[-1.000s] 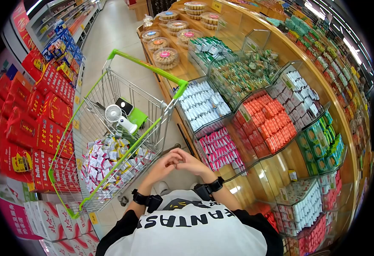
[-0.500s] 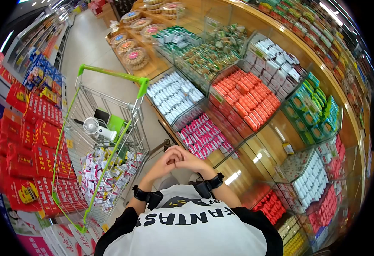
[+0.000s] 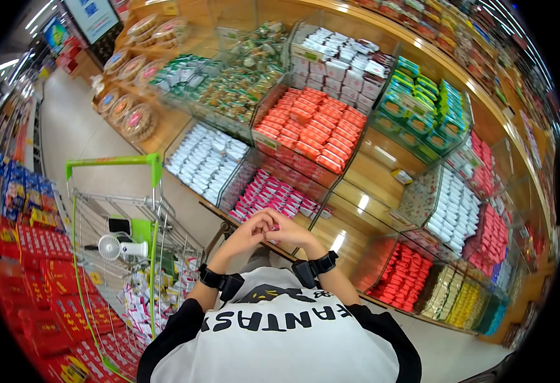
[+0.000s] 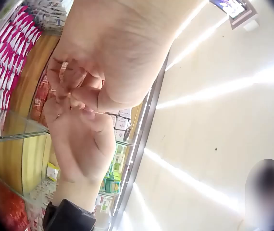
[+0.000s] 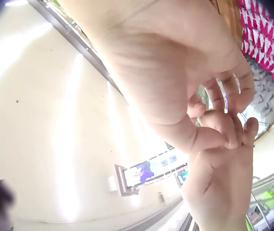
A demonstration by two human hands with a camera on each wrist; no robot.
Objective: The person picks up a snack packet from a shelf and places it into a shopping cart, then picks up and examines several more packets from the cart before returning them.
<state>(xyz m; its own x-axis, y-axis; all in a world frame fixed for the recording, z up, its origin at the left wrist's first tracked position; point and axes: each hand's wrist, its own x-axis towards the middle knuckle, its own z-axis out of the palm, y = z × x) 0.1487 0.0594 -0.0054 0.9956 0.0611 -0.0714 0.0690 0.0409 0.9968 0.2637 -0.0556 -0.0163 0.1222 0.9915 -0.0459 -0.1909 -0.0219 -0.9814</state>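
Both hands meet in front of the shirt in the head view, the left hand (image 3: 246,233) and the right hand (image 3: 294,233) touching at their loosely bent fingers. Neither holds any item. Close up in the left wrist view, the fingers of the left hand (image 4: 118,53) overlap those of the right hand (image 4: 81,139). From the other side, in the right wrist view, the right hand (image 5: 175,77) touches the left hand (image 5: 218,178) with thumb and fingers. Pink-and-white packets (image 3: 270,195) lie in a clear bin just beyond them.
A green-handled cart (image 3: 111,161) at the left holds a white fan (image 3: 109,247) and many small packets (image 3: 141,300). Red boxes (image 3: 44,246) stand beyond it. Clear bins of orange-red packets (image 3: 312,127) and red packets (image 3: 401,274) fill the wooden display.
The head view has turned: the display bins and the cart have shifted left in it, and bins of red and yellow packets show more fully. The hands stay together.
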